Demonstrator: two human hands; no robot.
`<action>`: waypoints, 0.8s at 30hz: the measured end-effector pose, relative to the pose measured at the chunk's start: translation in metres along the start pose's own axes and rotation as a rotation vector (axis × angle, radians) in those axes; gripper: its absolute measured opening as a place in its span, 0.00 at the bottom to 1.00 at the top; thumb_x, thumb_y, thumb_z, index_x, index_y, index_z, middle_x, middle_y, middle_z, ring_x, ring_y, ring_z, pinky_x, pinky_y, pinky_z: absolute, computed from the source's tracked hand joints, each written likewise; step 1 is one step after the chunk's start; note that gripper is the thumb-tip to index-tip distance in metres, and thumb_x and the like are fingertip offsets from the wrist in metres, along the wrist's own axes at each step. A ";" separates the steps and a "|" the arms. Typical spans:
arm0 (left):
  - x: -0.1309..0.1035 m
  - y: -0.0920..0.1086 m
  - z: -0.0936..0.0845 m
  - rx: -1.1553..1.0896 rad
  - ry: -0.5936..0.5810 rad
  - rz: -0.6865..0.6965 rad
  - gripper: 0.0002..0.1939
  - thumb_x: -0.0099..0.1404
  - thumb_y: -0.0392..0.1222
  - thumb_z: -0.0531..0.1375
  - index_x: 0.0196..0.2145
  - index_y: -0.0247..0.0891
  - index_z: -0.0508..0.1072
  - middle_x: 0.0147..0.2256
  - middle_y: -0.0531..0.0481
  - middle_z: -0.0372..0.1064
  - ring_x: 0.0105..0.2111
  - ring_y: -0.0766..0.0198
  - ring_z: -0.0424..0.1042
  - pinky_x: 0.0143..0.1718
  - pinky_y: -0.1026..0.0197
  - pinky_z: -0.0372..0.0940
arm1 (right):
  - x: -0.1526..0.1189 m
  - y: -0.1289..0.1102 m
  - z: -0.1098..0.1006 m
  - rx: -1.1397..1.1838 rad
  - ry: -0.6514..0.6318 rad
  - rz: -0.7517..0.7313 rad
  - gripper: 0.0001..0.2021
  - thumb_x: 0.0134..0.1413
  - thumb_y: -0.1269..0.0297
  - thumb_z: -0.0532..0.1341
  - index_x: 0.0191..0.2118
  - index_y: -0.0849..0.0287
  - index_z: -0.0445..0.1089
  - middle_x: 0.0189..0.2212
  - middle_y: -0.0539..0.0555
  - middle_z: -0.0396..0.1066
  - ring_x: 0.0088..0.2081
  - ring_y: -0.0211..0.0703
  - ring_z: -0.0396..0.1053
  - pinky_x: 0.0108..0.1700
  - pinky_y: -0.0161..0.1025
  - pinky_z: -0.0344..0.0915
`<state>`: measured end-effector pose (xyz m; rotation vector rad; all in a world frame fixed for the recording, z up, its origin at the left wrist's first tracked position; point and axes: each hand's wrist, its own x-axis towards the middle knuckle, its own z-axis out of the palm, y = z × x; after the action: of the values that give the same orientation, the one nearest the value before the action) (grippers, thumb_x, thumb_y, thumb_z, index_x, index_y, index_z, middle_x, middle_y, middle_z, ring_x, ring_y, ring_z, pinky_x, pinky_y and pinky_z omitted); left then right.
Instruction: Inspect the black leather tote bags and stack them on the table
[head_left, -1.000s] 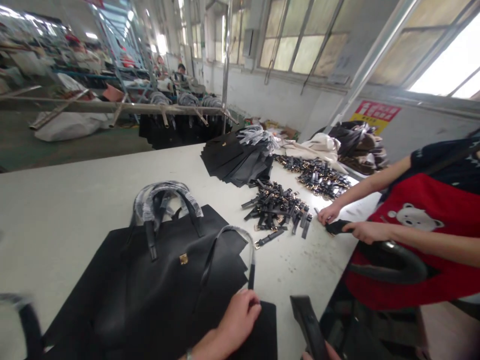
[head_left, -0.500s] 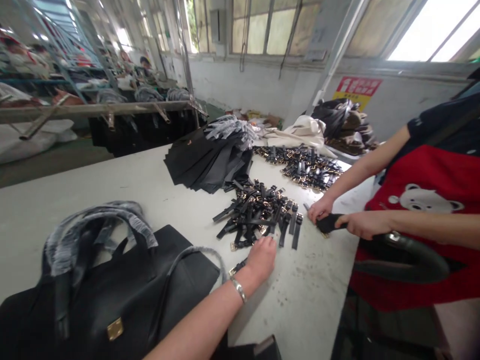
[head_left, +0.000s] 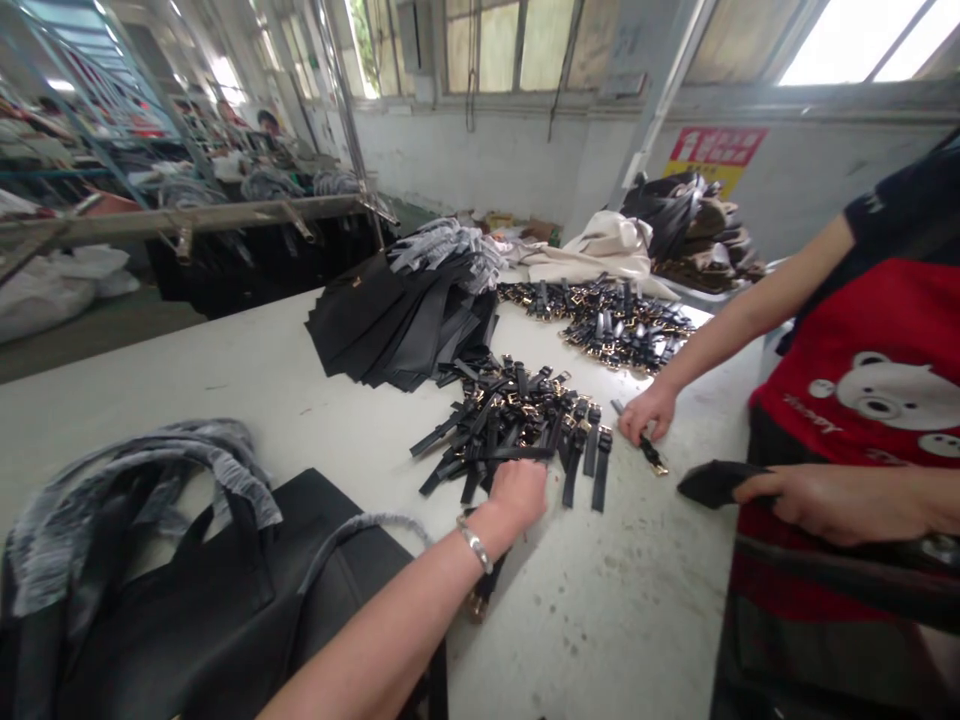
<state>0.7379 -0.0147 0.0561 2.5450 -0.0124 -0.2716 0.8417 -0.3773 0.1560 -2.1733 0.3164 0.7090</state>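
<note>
My left hand [head_left: 519, 495], with a metal bracelet on its wrist, is closed in a fist at the near edge of a pile of black buckle straps [head_left: 517, 400]. A strap with a gold buckle [head_left: 478, 606] shows below the wrist and seems to come from my fist; the fingers hide its upper end. One more strap [head_left: 517, 454] lies across the pile just above my knuckles. Left of my forearm lies a black handbag [head_left: 315, 545] with plastic-wrapped handles [head_left: 225, 460]. My right hand is out of view.
Across the table corner, a co-worker's hand [head_left: 649, 408] touches a buckle strap [head_left: 654, 458]; their other hand [head_left: 817, 500] holds a dark pointed piece [head_left: 716, 483]. Behind are stacked black bags [head_left: 397, 320], a second strap pile [head_left: 622, 325] and pale cloth [head_left: 600, 245].
My left hand has moved slightly up against the pile, and the buckle by my wrist now shows lower. The co-worker's dark piece has moved away from their strap, toward their body.
</note>
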 end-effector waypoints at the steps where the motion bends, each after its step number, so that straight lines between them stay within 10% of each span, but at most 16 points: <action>1: -0.001 -0.002 -0.006 -0.049 0.021 -0.002 0.12 0.61 0.30 0.55 0.38 0.33 0.77 0.37 0.35 0.74 0.43 0.50 0.74 0.46 0.51 0.64 | -0.001 0.001 -0.003 -0.020 0.069 -0.060 0.18 0.51 0.68 0.53 0.40 0.61 0.80 0.25 0.58 0.77 0.27 0.45 0.78 0.21 0.23 0.53; 11: -0.027 0.002 -0.054 -0.674 0.011 -0.037 0.10 0.63 0.32 0.50 0.36 0.32 0.71 0.32 0.46 0.75 0.21 0.71 0.71 0.22 0.69 0.65 | 0.013 -0.038 0.026 -0.099 0.138 -0.283 0.25 0.62 0.59 0.41 0.45 0.49 0.76 0.33 0.57 0.74 0.41 0.57 0.76 0.27 0.30 0.59; 17: -0.050 0.020 -0.063 -1.234 0.036 -0.127 0.06 0.58 0.38 0.60 0.32 0.32 0.69 0.25 0.50 0.71 0.15 0.74 0.63 0.15 0.71 0.56 | 0.019 -0.061 0.033 -0.166 0.138 -0.310 0.39 0.65 0.58 0.24 0.48 0.56 0.73 0.38 0.53 0.72 0.43 0.42 0.75 0.36 0.34 0.70; 24: -0.050 0.020 -0.081 -1.343 0.212 -0.149 0.08 0.57 0.40 0.61 0.32 0.32 0.69 0.27 0.47 0.73 0.16 0.74 0.63 0.15 0.71 0.53 | 0.039 -0.073 0.038 -0.241 0.124 -0.319 0.30 0.69 0.57 0.33 0.45 0.51 0.73 0.41 0.53 0.74 0.43 0.44 0.74 0.37 0.38 0.71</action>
<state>0.7055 0.0160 0.1424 1.2212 0.3275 -0.0173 0.8910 -0.3012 0.1597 -2.4266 -0.0585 0.4517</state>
